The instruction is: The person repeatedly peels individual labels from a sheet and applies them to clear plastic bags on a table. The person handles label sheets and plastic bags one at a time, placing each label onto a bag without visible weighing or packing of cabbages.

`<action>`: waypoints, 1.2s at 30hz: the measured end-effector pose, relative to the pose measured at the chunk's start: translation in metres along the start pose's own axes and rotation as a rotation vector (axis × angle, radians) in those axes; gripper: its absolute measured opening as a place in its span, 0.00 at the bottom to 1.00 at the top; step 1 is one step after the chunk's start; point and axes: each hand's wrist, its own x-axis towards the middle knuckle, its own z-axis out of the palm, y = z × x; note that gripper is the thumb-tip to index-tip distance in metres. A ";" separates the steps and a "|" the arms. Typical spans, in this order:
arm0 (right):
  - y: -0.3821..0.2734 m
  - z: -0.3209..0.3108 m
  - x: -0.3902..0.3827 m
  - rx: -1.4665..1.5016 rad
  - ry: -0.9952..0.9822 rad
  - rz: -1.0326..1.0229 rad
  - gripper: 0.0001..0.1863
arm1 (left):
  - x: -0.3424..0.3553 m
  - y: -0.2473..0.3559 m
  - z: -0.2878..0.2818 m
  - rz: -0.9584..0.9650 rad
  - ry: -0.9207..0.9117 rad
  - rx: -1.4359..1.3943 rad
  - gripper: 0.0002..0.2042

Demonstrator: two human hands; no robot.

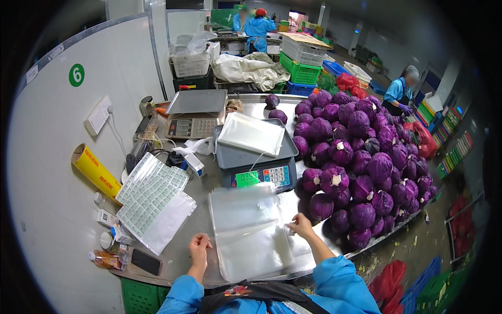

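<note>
A stack of clear plastic bags (251,246) lies on the metal table in front of me, some overlapping at its upper part. My left hand (199,252) is beside the stack's left edge, its fingers curled, and no thing shows in it. At the right edge my right hand (302,226) has its fingertips pressed together; what they hold, if anything, is too small to make out. Just beyond the stack stands a digital scale (261,176) with a lit green display. Another pile of clear bags (251,133) rests on its grey pan.
Purple cabbages (361,162) are heaped high on the right. Left lie label sheets (157,196), a phone (146,261), a bottle (104,259) and a yellow tube (95,172). A second scale (194,118) stands behind. Several people in blue work farther off, near stacked crates (300,68).
</note>
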 end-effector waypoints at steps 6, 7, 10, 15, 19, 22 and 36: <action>-0.025 0.055 -0.034 -0.483 -0.481 -0.301 0.27 | -0.030 -0.014 0.010 0.475 -0.685 0.975 0.07; -0.025 0.052 -0.027 -0.506 -0.458 -0.292 0.27 | -0.032 -0.015 0.014 0.354 -0.662 0.985 0.07; -0.019 0.030 -0.013 -0.433 -0.301 -0.178 0.25 | -0.026 -0.029 0.007 0.241 -0.643 0.877 0.05; -0.009 0.017 -0.002 -0.094 -0.246 -0.061 0.21 | -0.003 -0.024 -0.002 -0.101 0.016 0.045 0.04; -0.011 0.060 -0.032 -0.385 -0.519 -0.311 0.25 | -0.011 -0.030 0.000 0.277 -0.291 0.496 0.06; -0.036 0.055 -0.040 -0.623 -0.439 -0.175 0.28 | -0.031 -0.012 0.010 0.390 -0.607 0.971 0.07; -0.015 0.019 -0.037 0.004 -0.269 0.083 0.17 | -0.026 -0.018 0.011 0.053 -0.208 0.671 0.20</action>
